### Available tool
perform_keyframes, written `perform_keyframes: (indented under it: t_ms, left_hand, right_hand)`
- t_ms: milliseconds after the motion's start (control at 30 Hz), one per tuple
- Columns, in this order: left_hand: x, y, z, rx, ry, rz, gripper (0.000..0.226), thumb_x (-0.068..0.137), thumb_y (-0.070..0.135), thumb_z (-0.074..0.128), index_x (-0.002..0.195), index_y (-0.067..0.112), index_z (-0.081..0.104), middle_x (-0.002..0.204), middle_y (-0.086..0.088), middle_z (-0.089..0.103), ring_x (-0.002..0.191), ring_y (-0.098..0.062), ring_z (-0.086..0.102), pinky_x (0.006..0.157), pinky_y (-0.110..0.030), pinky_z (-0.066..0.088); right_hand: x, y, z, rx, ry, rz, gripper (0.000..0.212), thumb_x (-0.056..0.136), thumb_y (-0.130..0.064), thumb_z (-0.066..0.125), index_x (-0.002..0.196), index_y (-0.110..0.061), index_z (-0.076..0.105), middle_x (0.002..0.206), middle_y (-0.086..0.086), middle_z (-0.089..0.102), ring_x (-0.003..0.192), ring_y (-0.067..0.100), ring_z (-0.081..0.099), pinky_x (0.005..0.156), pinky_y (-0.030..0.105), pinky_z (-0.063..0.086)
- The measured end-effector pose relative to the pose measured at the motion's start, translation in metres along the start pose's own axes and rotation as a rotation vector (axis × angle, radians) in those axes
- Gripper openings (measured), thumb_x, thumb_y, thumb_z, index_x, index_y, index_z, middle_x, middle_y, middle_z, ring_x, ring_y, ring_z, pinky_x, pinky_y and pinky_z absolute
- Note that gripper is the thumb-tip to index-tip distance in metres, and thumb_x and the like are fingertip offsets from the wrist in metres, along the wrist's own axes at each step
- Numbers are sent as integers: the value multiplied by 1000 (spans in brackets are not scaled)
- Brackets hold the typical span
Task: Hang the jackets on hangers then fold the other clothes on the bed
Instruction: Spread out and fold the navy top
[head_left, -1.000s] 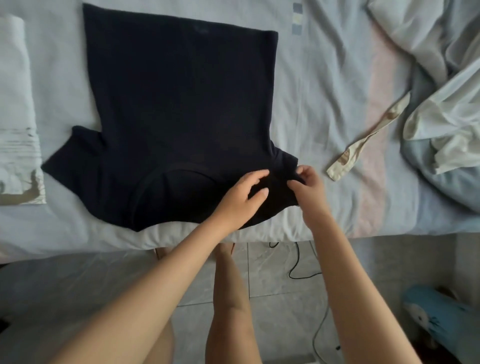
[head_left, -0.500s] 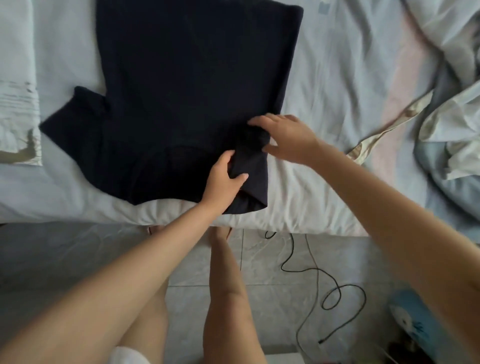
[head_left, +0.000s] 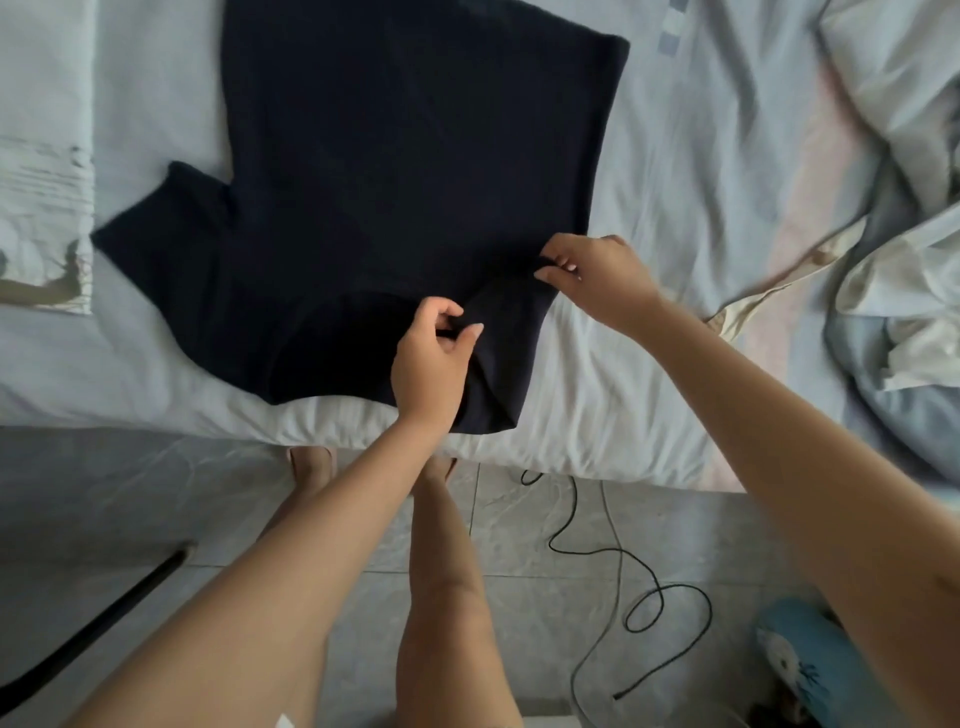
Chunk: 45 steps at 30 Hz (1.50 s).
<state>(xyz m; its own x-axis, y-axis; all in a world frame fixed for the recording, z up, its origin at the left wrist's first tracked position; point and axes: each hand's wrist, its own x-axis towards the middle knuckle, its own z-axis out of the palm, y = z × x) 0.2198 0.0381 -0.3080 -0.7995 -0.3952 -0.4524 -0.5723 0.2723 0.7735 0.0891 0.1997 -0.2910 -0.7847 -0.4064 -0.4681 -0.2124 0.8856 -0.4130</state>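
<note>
A dark navy T-shirt (head_left: 395, 182) lies flat on the bed (head_left: 649, 364), collar toward me and hem at the far side. Its left sleeve sticks out at the left. The right sleeve is folded inward over the body. My left hand (head_left: 434, 358) pinches the folded cloth near the shoulder, close to the bed's front edge. My right hand (head_left: 597, 275) pinches the upper end of the same folded sleeve at the shirt's right side.
A folded white garment (head_left: 41, 171) lies at the left edge of the bed. Crumpled white and blue clothes (head_left: 898, 208) pile up at the right. A black cable (head_left: 639, 587) snakes over the tiled floor beside a blue object (head_left: 810, 665).
The right sleeve, spread out a second ago, has been turned inward over the shirt. Both hands moved up with it and now pinch the fold.
</note>
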Motion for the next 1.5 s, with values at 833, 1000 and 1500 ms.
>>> perform_keyframes:
  t_ms: [833, 1000, 1500]
  left_hand:
    - [33, -6, -26, 48, 61, 131, 9, 82, 12, 67, 80, 16, 59, 74, 8, 63, 70, -8, 63, 67, -35, 55]
    - [42, -3, -22, 115, 66, 190, 8, 84, 13, 65, 85, 16, 58, 82, 9, 64, 74, -8, 62, 66, -31, 52]
    - [41, -2, -11, 553, 98, 489, 24, 87, 9, 54, 110, 12, 60, 126, -10, 52, 111, -26, 52, 94, -40, 43]
  right_hand:
    - [16, -1, 22, -10, 148, 73, 24, 100, -35, 41, 113, -20, 54, 75, 1, 66, 74, 22, 58, 99, 25, 20]
    - [6, -5, 33, -38, 272, 87, 25, 101, -31, 42, 115, -15, 54, 72, -8, 54, 70, 17, 49, 102, 28, 23]
    - [-9, -8, 68, -102, 630, 90, 34, 88, -23, 57, 121, -17, 51, 116, 5, 53, 109, 18, 41, 103, 35, 22]
